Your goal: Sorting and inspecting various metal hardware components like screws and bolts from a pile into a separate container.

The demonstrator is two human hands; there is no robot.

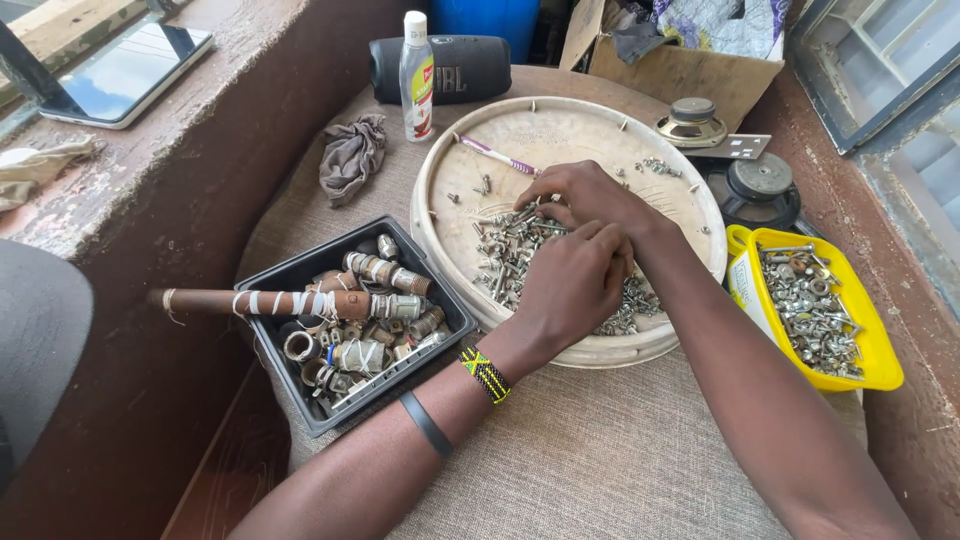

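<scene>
A round cream tray [560,130] holds a heap of small metal bolts and nuts [505,250]. Both my hands are over that heap. My left hand [570,285], with a beaded wristband and a black band on its wrist, is curled with the knuckles up, and its fingertips are hidden. My right hand [590,195] reaches in from the right and its fingertips press down among the bolts at the heap's far side. Whether either hand grips a bolt is hidden. A purple and white toothbrush [497,156] lies in the tray's far part.
A black bin [300,275] of pipe fittings, with a rusty pipe [215,302] across it, stands to the left. A yellow tub [880,350] of bolts is on the right. Behind are a grey rag [350,155], a small bottle [416,80], a black speaker [470,65], loose speaker parts [755,185] and a cardboard box [690,70].
</scene>
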